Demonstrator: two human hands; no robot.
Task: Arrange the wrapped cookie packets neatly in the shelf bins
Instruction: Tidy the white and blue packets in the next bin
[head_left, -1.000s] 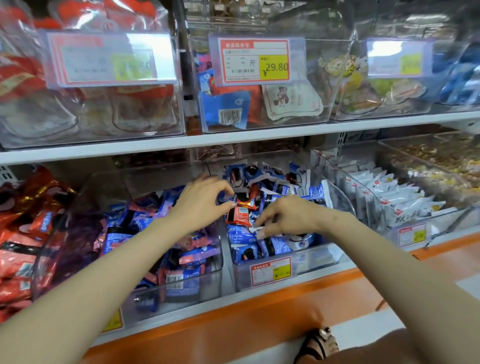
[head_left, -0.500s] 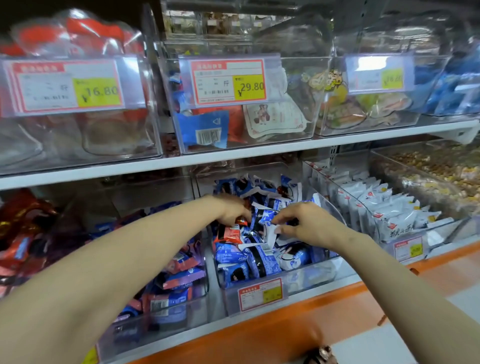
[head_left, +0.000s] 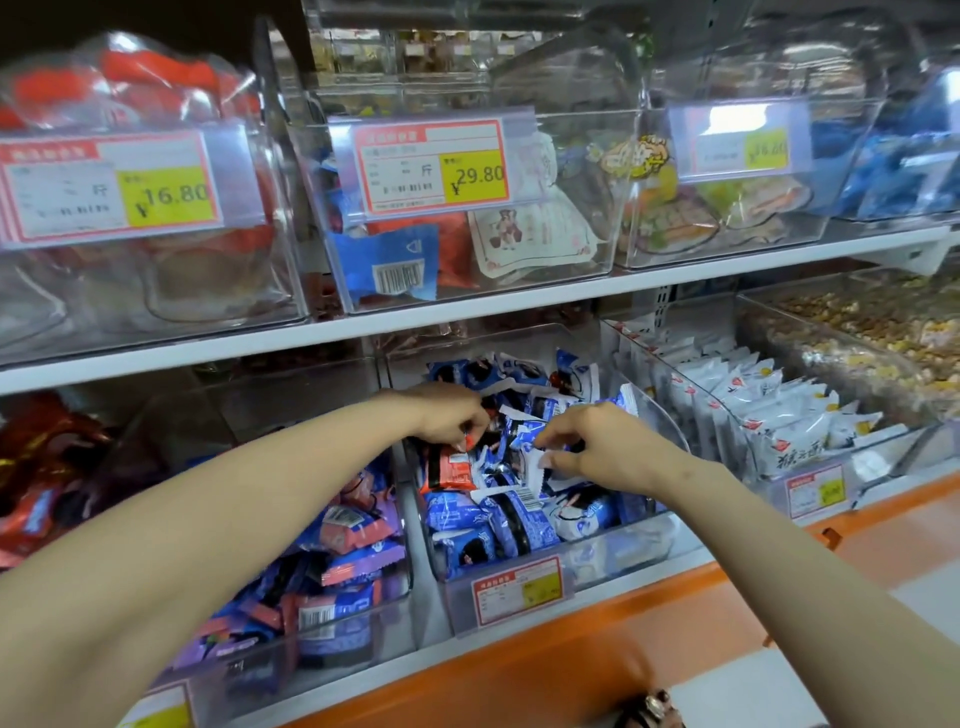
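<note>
my left hand (head_left: 447, 421) pinches a red packet (head_left: 448, 472), my right hand (head_left: 597, 447) a blue packet (head_left: 525, 435), both over the middle bin (head_left: 613, 564).

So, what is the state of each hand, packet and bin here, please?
left hand, pinches the red packet at its top edge.
right hand, pinches a blue packet by its white edge.
middle bin, full of jumbled cookie packets.
left bin, purple packets heaped untidily.
white packets, standing in neat rows.

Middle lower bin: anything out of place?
Yes. One red packet lies among the blue packets in the middle lower bin, pinched by the left hand; wrong colour for that bin. The pile is jumbled, unlike the rowed white packets next door.
</note>
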